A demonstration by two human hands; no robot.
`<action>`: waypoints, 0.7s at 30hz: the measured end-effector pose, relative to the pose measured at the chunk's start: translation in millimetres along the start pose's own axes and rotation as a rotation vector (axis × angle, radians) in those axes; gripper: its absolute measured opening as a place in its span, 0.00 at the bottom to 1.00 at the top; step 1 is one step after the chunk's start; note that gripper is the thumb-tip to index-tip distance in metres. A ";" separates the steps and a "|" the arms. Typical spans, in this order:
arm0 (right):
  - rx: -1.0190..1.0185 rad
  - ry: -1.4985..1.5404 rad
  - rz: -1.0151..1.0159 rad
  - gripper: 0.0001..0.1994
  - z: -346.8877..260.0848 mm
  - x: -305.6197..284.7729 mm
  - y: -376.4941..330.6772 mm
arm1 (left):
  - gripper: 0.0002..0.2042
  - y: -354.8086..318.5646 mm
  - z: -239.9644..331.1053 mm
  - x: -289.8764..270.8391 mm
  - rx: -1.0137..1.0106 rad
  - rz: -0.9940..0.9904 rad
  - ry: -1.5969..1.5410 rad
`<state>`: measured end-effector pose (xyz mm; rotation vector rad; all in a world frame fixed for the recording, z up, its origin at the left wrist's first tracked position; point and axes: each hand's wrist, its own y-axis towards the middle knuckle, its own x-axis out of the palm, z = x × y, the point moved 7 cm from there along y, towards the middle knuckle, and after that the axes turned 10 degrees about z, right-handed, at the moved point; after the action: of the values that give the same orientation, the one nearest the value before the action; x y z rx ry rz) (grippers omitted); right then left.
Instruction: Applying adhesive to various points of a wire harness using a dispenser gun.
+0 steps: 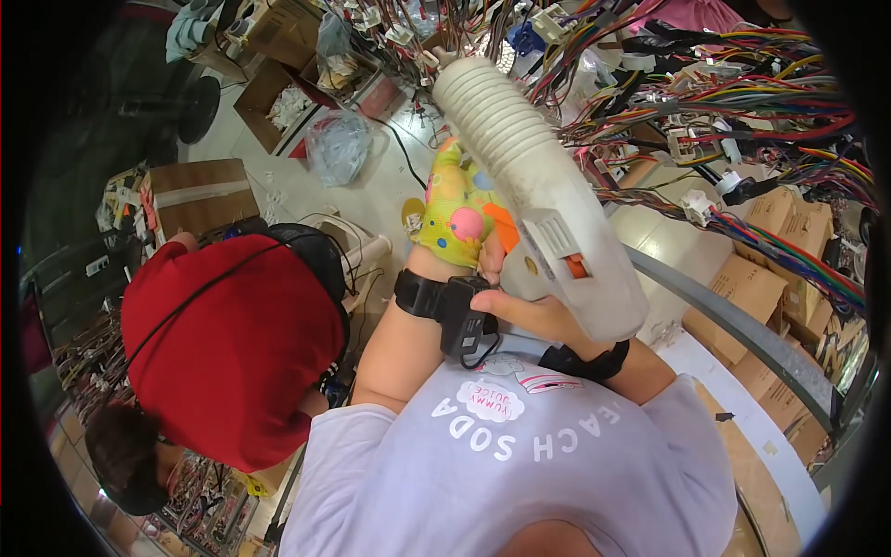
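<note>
Fingers of my right hand (pixel 529 311) were wrapped around the grip of a pale grey gun-shaped tool (pixel 548 213) — a ribbed barrel, an orange trigger or switch on its side — and that hold was plainly closed on it. Its long axis ran from the grip near my chest up and away to the left, the ribbed muzzle pointing toward the tangle of coloured wire harnesses (pixel 742 102) hanging ahead and to the right. My left hand (pixel 459 218), in a yellow glove with coloured dots, sat just beside the tool's body on its left, touching or nearly touching it; whether those fingers were curled on anything I could not tell, since the tool and glove hid them. Both wrists carried black straps, the left one with a small black box (pixel 461 316). So the tool lay directly in the right hand, the left close alongside at mid-barrel — and the harness lay beyond the muzzle, nearer the right side. Below and left, another person in a red shirt (pixel 232 343) bent over the floor, well apart from my hands, with cardboard boxes (pixel 200 193) about.
</note>
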<state>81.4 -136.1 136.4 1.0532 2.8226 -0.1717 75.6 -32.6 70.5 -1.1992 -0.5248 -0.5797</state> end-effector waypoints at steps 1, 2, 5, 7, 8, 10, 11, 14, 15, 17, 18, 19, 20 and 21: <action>0.091 0.083 -0.052 0.29 5.1 3.9 -1.4 | 0.20 -1.9 -4.2 4.9 -0.081 -0.066 -0.093; 0.091 0.082 -0.054 0.29 4.7 4.1 -1.9 | 0.20 0.2 -6.2 -2.5 -0.080 -0.066 -0.095; 0.103 0.107 -0.053 0.25 2.7 5.0 -2.1 | 0.19 -4.0 -6.2 -3.0 -0.010 -0.382 -0.112; 0.113 0.120 -0.044 0.22 0.0 3.8 -2.9 | 0.17 -2.8 -4.8 -5.0 0.088 -0.262 -0.093; 0.118 0.126 -0.039 0.20 -1.6 3.1 -3.4 | 0.17 2.9 -5.3 -10.2 0.086 -0.263 -0.094; 0.126 0.144 -0.036 0.17 -3.9 3.1 -3.8 | 0.15 20.9 -5.2 -32.0 0.049 -0.109 -0.051; 0.130 0.153 -0.035 0.16 -5.1 3.1 -4.1 | 0.15 24.2 -5.2 -36.6 0.051 -0.108 -0.051; 0.144 0.175 -0.025 0.12 -7.7 2.7 -3.8 | 0.14 20.8 2.9 -37.1 0.109 -0.108 -0.047; 0.149 0.182 -0.019 0.11 -8.5 1.6 -3.8 | 0.14 14.9 -1.0 -39.4 0.064 -0.116 0.045; 0.154 0.188 -0.010 0.10 -9.2 -0.8 -3.4 | 0.14 12.3 -4.0 -39.9 0.016 -0.126 0.138; 0.102 0.134 -0.045 0.12 -12.1 0.0 -3.2 | 0.14 11.6 -4.4 -36.7 -0.027 -0.161 0.089; 0.050 0.079 -0.079 0.13 -15.2 1.5 -3.1 | 0.15 11.1 -5.2 -33.6 -0.071 -0.195 0.040; 0.050 0.079 -0.081 0.13 -18.1 1.3 -1.9 | 0.15 11.8 -5.3 -32.9 -0.070 -0.194 0.039; 0.085 0.111 -0.081 0.13 -20.9 1.1 -0.4 | 0.15 11.6 -5.1 -28.7 -0.073 -0.239 -0.043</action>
<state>78.7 -132.5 156.9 0.9956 2.9846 -0.2508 62.3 -30.5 42.1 -1.2291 -0.6944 -0.7829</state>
